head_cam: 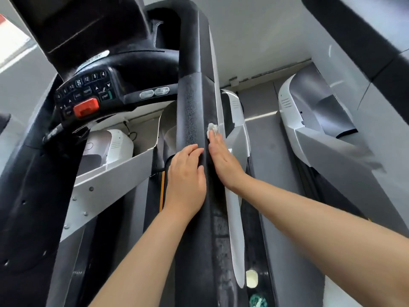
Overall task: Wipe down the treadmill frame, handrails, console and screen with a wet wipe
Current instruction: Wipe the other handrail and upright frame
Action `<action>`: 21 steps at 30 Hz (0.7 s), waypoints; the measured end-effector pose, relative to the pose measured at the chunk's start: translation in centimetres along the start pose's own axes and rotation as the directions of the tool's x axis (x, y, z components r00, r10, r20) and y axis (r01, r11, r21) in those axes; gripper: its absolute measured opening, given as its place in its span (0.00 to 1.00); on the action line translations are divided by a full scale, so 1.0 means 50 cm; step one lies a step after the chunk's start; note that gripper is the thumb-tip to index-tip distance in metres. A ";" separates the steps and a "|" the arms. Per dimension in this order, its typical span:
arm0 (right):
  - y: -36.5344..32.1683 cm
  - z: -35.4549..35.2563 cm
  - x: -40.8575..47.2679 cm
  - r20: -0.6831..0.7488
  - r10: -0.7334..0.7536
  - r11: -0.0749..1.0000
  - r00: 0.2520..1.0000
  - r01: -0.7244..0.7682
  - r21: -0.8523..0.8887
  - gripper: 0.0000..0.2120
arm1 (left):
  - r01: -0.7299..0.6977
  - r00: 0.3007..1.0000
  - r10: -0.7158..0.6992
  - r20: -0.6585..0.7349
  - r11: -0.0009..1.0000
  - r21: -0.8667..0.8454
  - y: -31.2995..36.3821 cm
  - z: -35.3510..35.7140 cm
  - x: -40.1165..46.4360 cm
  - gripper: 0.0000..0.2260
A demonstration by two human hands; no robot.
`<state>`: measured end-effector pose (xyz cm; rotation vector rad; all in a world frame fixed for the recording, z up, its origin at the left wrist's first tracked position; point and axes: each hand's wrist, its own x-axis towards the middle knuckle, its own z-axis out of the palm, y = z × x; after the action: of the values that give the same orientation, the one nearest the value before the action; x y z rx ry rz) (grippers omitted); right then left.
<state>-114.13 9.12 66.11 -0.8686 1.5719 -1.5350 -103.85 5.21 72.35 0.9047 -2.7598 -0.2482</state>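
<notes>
Handrail wiping is underway: right hand [223, 160], fingers flat, presses the wipe [212, 129] against the handrail [194, 107]; left hand [188, 173] rests open; next, slide the wipe along

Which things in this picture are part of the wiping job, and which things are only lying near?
Part of the job:
wet wipe, pressed under the right hand
handrail, with the left hand resting on it
console

Only lying near:
neighbouring treadmill
pale round object low beside the rail
green-and-white object
</notes>
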 end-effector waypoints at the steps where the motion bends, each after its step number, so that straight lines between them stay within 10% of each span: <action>1: 0.012 -0.008 0.033 -0.012 0.018 0.999 1.000 -0.018 0.030 0.24 | -0.020 1.000 0.020 0.010 1.000 0.009 0.000 0.002 0.019 0.22; 6: 0.031 -0.037 0.033 0.021 0.284 0.935 0.959 -0.282 0.216 0.28 | -0.117 0.993 0.114 0.042 0.990 0.075 -0.004 0.004 0.105 0.15; 11: 0.053 -0.017 -0.069 0.074 0.048 0.955 0.996 -0.067 0.289 0.23 | -0.191 0.981 0.190 0.025 0.979 0.077 -0.011 0.020 0.153 0.12; 17: 0.104 -0.075 0.077 0.083 0.389 0.889 0.917 -0.398 0.227 0.25 | -0.152 0.986 0.152 -0.062 0.988 0.018 -0.008 0.040 0.149 0.13; 21: 0.088 -0.052 0.027 0.083 0.291 0.900 0.953 -0.302 0.314 0.20 | -0.136 0.989 0.137 -0.053 0.991 0.009 -0.006 0.039 0.150 0.13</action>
<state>-116.89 9.41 61.59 -0.4445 1.3063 -1.4887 -110.07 0.63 71.62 0.7087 -2.7584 -0.1903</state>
